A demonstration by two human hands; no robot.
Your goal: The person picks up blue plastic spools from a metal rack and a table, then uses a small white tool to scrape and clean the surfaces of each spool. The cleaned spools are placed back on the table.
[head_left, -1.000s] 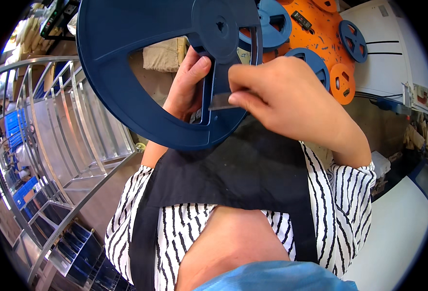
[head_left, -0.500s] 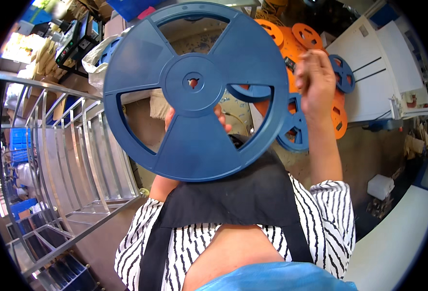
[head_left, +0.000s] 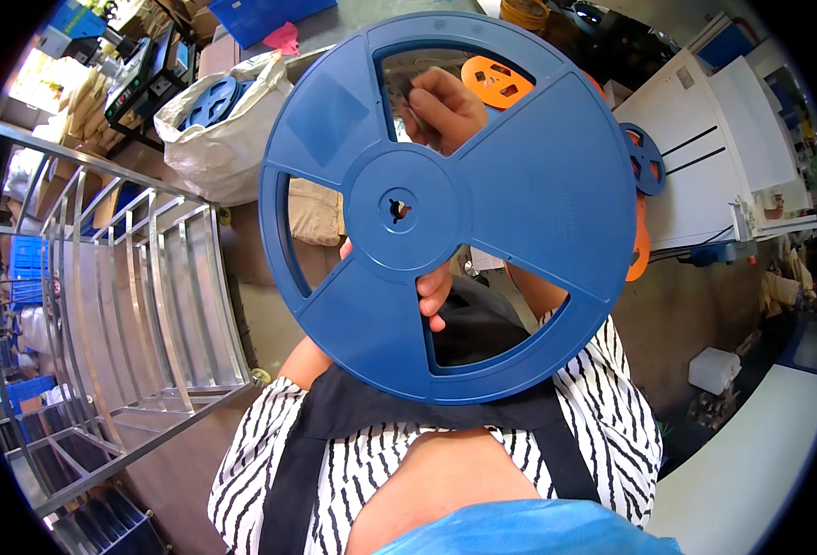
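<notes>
A large blue plastic reel (head_left: 547, 194) with a round hub and cut-out windows fills the middle of the view, tilted toward me. My left hand (head_left: 434, 291) grips it near the lower spoke; the fingers come through beside the spoke and the rest of the hand is behind the disc. Through the upper window I see my right hand (head_left: 447, 109) behind the reel, its fingers curled together. Whatever they pinch, if anything, is blurred and cannot be made out. The right forearm is largely covered by the disc.
An orange reel (head_left: 498, 81) and a smaller blue reel (head_left: 644, 159) lie beyond the held one. On the left stand a white woven sack (head_left: 219, 157) with blue reels and a metal rack (head_left: 149, 305). A white machine (head_left: 704, 139) is at right.
The reel has shifted right and toward me and turned somewhat. My right hand has gone from the reel's right side to behind its upper window.
</notes>
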